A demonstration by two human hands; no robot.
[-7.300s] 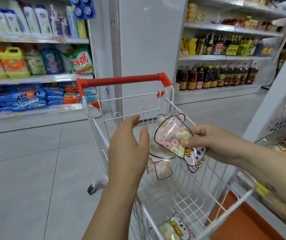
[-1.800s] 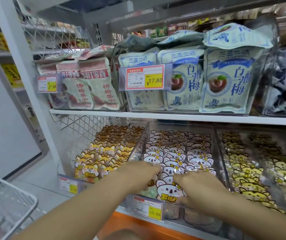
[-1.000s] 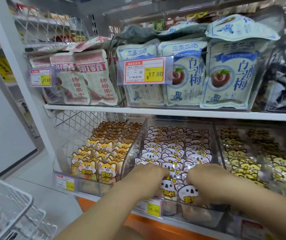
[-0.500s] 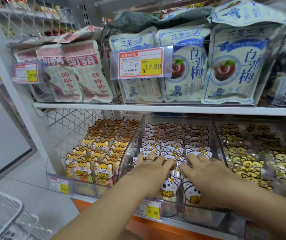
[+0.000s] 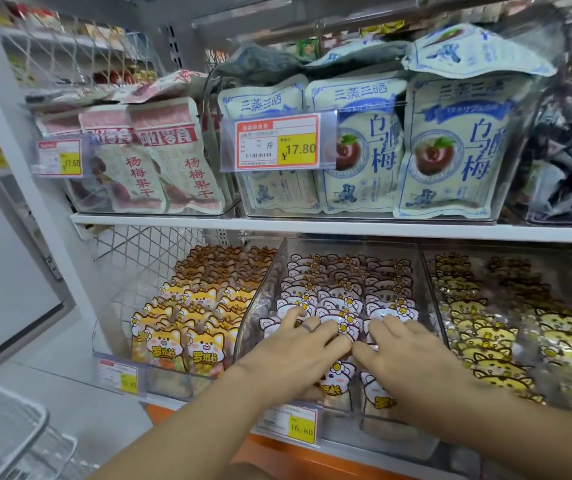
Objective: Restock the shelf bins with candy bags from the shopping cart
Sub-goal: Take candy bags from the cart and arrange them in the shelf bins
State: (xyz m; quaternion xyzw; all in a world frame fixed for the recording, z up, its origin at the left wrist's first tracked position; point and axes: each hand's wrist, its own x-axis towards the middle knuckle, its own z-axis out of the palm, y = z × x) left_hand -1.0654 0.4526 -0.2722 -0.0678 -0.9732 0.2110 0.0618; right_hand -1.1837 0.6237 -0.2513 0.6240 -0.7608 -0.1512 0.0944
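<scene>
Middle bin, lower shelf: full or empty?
Full: white candy bags fill the middle bin back to front; left hand and right hand rest on them.

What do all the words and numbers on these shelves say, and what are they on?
"三蒸三晒": blue-and-white bags.
"17.80": big upper price tag.
"杨梅果干": pink bags.
"17.60", slightly blurred: upper-left price tag.
"罗班长": orange candy bags.
"16.80": bottom-middle price tag.
Lower-left price tag: too blurred to read.
</scene>
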